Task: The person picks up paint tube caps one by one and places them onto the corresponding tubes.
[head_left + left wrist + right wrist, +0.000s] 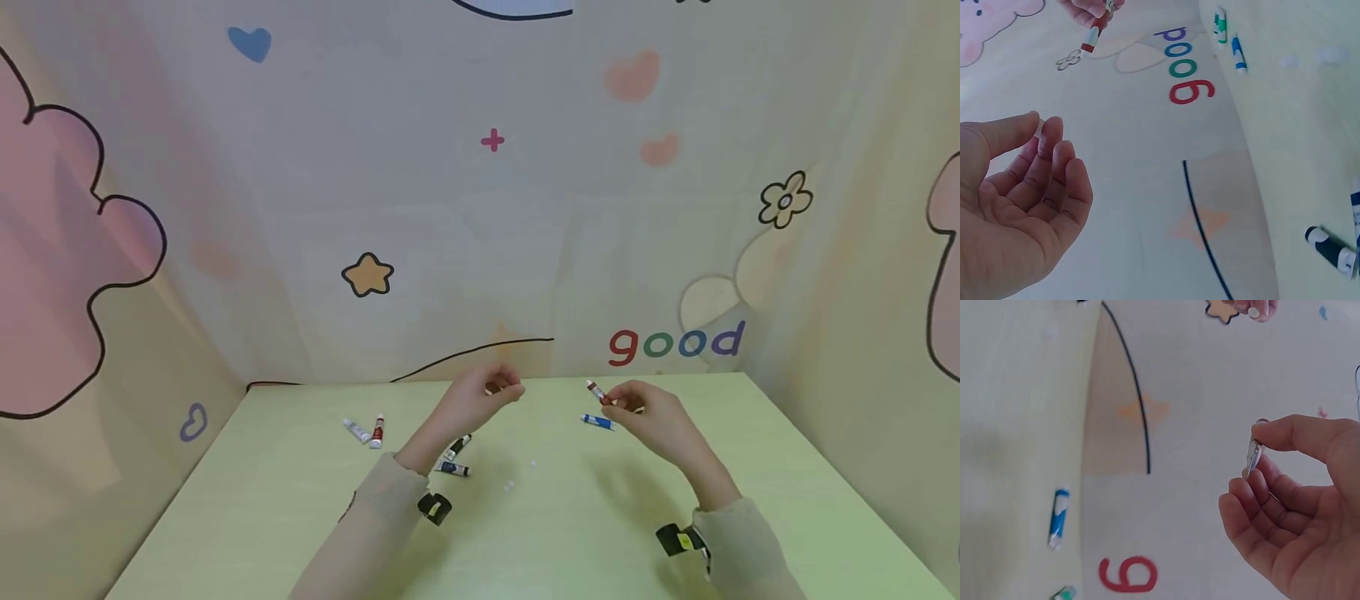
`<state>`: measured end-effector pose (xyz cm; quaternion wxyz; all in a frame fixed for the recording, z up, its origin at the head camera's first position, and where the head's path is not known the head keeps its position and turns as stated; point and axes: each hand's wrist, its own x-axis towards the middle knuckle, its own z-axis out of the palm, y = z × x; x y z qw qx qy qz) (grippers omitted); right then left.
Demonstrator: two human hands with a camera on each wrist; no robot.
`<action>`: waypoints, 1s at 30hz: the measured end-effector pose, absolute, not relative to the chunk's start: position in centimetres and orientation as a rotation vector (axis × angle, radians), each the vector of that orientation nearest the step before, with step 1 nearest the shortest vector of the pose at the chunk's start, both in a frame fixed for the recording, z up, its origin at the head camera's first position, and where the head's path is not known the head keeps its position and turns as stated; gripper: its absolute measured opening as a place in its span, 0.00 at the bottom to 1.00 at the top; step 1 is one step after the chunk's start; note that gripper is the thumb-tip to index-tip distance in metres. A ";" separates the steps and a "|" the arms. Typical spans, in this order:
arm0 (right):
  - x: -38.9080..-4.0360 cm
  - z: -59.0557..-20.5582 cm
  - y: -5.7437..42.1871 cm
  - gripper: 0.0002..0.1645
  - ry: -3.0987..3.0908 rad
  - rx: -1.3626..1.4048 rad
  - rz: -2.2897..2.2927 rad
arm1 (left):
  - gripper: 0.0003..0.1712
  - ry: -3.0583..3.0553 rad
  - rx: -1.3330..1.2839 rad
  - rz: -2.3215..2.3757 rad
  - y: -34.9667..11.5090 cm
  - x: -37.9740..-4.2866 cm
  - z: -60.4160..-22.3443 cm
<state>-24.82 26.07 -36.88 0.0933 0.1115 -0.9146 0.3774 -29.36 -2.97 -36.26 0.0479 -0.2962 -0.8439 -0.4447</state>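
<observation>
My left hand (480,396) is raised over the table, pinching a small white cap (1040,129) between thumb and index finger. To its right my right hand (652,417) pinches a small red-and-white paint tube (596,390) by one end, the white end pointing up and left. Seen from the right wrist, the tube (1254,453) is edge-on between thumb and fingers. A blue paint tube (598,422) lies on the table just below the right hand. Near it rests a green paint tube (1220,26), hidden by that hand in the head view.
Black (458,447) and dark blue (453,469) paint tubes lie beside the left forearm. Farther left lie a silver-white tube (357,431) and a red tube (377,432). Small white pieces (509,485) sit mid-table (555,542). A printed curtain (450,208) hangs behind.
</observation>
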 end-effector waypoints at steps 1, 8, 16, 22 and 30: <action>-24.4 -36.6 25.8 0.13 -2.699 0.344 1.120 | 0.07 -2.567 -0.903 -1.364 -3.3 -29.0 -36.1; -21.9 -35.4 24.0 0.10 -2.594 0.442 1.122 | 0.08 -2.512 -0.913 -1.421 -5.2 -26.4 -35.2; -19.6 -34.8 22.9 0.08 -2.479 0.606 1.119 | 0.08 -2.468 -0.880 -1.368 -7.8 -22.9 -34.5; -17.9 -34.5 22.6 0.08 -2.459 0.639 1.085 | 0.07 -2.457 -0.884 -1.331 -9.3 -21.0 -34.3; -15.8 -34.4 21.0 0.13 -2.401 0.740 1.111 | 0.08 -2.426 -0.876 -1.292 -9.9 -18.5 -34.6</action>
